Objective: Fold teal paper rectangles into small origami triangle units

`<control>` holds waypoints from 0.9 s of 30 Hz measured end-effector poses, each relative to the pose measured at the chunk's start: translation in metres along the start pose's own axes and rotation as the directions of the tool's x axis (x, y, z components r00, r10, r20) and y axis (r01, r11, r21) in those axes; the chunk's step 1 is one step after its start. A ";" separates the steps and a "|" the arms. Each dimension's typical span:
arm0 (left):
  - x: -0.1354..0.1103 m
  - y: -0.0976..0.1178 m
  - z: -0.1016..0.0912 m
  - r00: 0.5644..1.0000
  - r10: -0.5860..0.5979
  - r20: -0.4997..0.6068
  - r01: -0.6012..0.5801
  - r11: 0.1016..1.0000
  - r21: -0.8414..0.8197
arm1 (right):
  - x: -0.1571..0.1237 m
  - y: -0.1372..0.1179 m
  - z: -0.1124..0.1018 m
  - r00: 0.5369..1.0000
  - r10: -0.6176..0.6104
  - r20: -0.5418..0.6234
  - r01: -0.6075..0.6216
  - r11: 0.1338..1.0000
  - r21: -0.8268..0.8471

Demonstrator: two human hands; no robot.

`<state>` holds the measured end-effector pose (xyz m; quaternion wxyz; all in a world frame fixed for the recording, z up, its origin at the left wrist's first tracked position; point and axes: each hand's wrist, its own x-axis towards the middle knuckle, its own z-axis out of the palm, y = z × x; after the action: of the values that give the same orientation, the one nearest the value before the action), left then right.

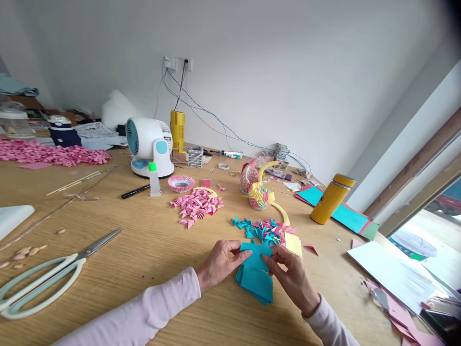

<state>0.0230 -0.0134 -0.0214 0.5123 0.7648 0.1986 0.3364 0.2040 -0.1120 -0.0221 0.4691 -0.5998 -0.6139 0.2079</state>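
Between my two hands a small blue paper sheet (256, 254) is held up above the table. My left hand (224, 262) pinches its left edge, thumb on top. On the right edge, my right hand (288, 271) grips it between thumb and fingers. Just below lies a stack of blue paper sheets (256, 284), slightly fanned. Beyond my hands sits a loose pile of folded blue and pink paper triangles (264, 231), with a pad of yellow paper (293, 244) at its right.
Large scissors (68, 269) lie at the left. Farther back are pink folded pieces (196, 206), a glue bottle (154, 182), a white fan (151, 146) and yellow-necked paper models (261, 194). A yellow flask (329, 199) stands at the right, near a white board (382, 269).
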 end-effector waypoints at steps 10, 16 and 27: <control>0.001 -0.004 0.005 0.987 -0.132 0.089 0.154 0.933 -0.325 | -0.005 0.003 0.007 0.991 0.112 0.079 -0.122 0.983 0.140; 0.000 -0.005 0.006 0.984 -0.147 0.103 0.175 0.919 -0.352 | -0.008 0.001 0.009 0.992 0.110 0.056 -0.118 0.980 0.161; -0.001 0.001 0.006 0.977 -0.126 0.171 0.183 0.907 -0.378 | -0.010 -0.002 0.007 0.990 0.139 0.006 -0.137 0.963 0.232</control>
<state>0.0268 -0.0188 -0.0221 0.6929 0.6506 0.1502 0.2720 0.1959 -0.1195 -0.0273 0.5233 -0.5835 -0.5398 0.3072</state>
